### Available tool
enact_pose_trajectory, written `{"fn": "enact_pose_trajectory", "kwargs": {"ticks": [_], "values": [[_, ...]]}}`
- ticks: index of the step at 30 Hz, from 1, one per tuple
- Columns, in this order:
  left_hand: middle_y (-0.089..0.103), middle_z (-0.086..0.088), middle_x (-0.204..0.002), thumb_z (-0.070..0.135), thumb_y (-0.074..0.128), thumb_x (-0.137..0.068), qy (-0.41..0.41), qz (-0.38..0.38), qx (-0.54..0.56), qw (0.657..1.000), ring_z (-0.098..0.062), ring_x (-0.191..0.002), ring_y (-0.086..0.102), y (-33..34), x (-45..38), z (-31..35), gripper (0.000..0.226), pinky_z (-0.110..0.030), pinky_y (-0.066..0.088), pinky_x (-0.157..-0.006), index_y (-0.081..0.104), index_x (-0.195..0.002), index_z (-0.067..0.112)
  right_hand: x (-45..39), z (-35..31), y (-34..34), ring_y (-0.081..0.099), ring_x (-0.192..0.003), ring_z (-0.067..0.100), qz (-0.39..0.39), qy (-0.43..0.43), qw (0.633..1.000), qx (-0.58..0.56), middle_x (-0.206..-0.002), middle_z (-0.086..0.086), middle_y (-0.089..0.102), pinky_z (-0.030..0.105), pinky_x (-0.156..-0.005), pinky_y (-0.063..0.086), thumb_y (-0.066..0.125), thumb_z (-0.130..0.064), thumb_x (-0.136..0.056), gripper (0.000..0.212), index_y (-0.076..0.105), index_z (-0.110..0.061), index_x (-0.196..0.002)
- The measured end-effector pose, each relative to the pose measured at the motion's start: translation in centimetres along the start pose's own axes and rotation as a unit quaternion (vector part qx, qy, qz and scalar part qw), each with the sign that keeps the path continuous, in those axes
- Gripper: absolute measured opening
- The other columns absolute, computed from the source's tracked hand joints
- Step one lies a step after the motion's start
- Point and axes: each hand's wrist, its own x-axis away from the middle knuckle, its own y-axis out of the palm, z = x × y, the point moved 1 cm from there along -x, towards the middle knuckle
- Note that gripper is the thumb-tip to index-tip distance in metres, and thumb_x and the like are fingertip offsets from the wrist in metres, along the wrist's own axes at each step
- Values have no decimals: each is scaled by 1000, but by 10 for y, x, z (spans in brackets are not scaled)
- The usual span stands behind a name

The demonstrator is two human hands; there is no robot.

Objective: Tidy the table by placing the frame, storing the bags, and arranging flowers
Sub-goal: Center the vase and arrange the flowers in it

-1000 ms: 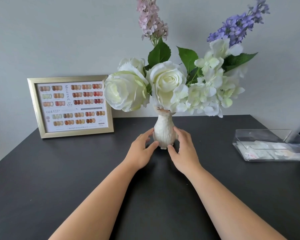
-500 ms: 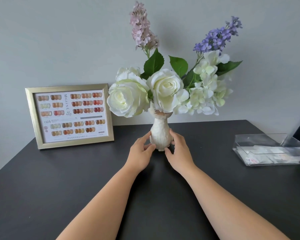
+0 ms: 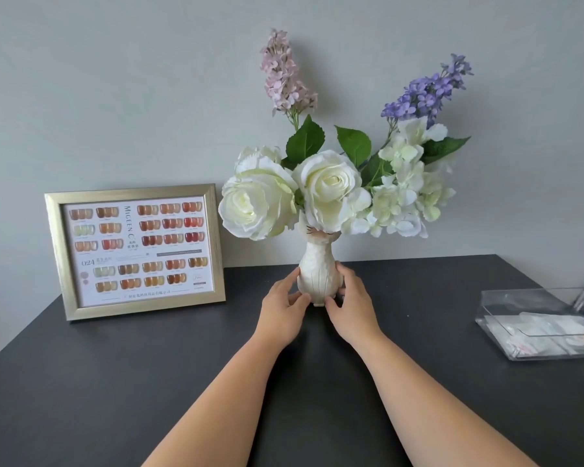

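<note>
A small white cat-shaped vase stands upright near the back of the black table. It holds white roses, white hydrangea, a pink lilac sprig and a purple one. My left hand cups the vase's left side and my right hand its right side, fingertips on its base. A gold frame with a nail-colour chart leans upright against the wall at the left.
A clear plastic box with flat transparent bags inside sits at the table's right edge. A pale grey wall runs directly behind the table.
The vase has slid away from me toward the wall with both hands on it. The view has risen, showing the full flower tops.
</note>
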Motion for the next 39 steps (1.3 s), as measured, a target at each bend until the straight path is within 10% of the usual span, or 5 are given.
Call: {"fn": "enact_pose_trajectory", "kwargs": {"ticks": [12, 19, 24, 33, 39], "values": [[43, 10, -140, 24, 59, -92, 45, 10, -52, 998, -3, -115, 55, 1, 4, -3, 60, -17, 41, -93, 37, -146, 38, 10, -5, -5, 46, -125, 14, 17, 4, 1000, -24, -150, -2, 24, 28, -101, 42, 63, -14, -89, 69, 30, -33, -146], [52, 33, -125, 41, 65, -82, 113, 194, 91, 970, 6, -118, 50, -38, 19, 60, 49, -31, 42, -101, 42, -124, 53, 22, -64, -61, 53, -106, 1, 214, -72, 949, -218, -131, -10, 45, 26, -89, 49, 73, -37, -78, 65, 34, -47, -130], [53, 25, -124, 48, 77, -74, 202, 227, 137, 943, -4, -113, 59, -63, 25, 121, 64, -26, 52, -86, 39, -126, 53, 9, -115, -99, 50, -125, 6, 207, -169, 917, -296, -144, -11, 43, 31, -100, 47, 83, -29, -74, 87, 28, -34, -142], [52, 12, -126, 50, 74, -79, 213, 222, -56, 950, -2, -79, 65, -106, -16, 184, 60, -15, 48, -62, 43, -130, 39, -27, -153, -153, 53, -109, 2, 165, -191, 964, -82, -125, -14, 49, 12, -85, 42, 89, -34, -59, 105, 21, -51, -138], [59, 5, -112, 42, 74, -80, 213, 182, -120, 952, -22, -91, 65, -113, -43, 218, 47, -36, 54, -76, 53, -121, 32, -39, -174, -165, 47, -94, 22, 149, -271, 946, 101, -93, -25, 46, 40, -84, 42, 80, -15, -64, 81, 43, -54, -124]]}}
